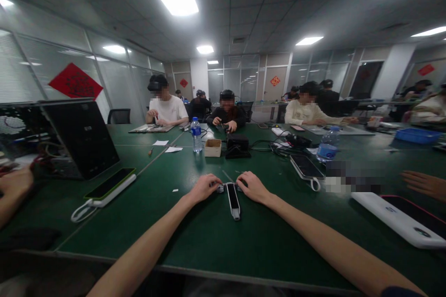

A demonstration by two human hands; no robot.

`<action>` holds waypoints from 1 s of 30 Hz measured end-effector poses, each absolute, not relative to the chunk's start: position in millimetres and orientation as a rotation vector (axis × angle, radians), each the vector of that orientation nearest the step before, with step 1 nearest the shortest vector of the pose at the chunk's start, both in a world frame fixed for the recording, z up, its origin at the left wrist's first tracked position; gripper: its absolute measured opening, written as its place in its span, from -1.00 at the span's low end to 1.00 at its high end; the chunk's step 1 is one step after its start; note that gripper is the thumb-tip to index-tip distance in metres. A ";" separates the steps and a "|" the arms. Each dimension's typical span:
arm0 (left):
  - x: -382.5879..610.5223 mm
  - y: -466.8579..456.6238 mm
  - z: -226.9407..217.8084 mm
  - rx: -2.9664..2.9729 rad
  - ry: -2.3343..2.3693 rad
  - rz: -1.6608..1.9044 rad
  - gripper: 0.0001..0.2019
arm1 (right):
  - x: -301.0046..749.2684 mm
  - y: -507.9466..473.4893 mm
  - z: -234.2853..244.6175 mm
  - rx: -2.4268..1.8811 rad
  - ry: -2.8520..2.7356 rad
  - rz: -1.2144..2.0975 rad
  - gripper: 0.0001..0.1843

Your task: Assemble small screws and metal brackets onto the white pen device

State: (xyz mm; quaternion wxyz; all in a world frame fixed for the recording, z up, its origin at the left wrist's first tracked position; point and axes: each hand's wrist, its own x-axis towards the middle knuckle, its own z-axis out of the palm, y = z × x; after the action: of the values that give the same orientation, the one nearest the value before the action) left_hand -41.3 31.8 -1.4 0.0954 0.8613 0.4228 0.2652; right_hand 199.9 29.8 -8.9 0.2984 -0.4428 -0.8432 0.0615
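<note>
A slim pen-like device (232, 199) with a dark screen, pale edges and a grey tip lies on the green table, its tip towards me. On its left is my left hand (205, 187), fingers bent and closed near a small grey piece (220, 188). To the right, my right hand (253, 186) rests with curled fingers by the device's far end, at another small grey bit (239, 188). What either hand pinches is too small to make out. A thin clear strip (227, 176) lies just beyond the device.
Ahead stand a water bottle (197, 135), a small open box (213, 148) and a black case (238, 145). Left are a phone (110, 184) and a computer case (81, 137). At right lie a power bank (400, 220) and a phone (306, 167). Other people sit around the table.
</note>
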 end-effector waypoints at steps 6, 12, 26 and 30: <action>-37.2 26.4 -2.2 2.386 1.303 0.837 -0.84 | 199.9 24.7 -5.4 -1.188 -2.256 0.181 -0.81; -34.4 21.9 -0.1 2.363 1.307 0.834 -0.88 | 200.6 25.4 -5.5 -1.156 -2.272 0.188 -0.83; -30.6 22.1 2.0 2.349 1.277 0.869 -0.87 | 200.5 27.7 -7.9 -1.120 -2.273 0.162 -0.84; -29.8 23.5 -0.9 2.347 1.311 0.906 -0.90 | 200.6 28.1 -8.0 -1.113 -2.279 0.157 -0.86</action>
State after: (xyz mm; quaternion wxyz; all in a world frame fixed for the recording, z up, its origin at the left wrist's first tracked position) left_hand -29.8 23.5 -0.9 0.1516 0.8178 0.4567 0.3158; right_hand 200.6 28.1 -8.0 0.2956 -0.4183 -0.8568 0.0589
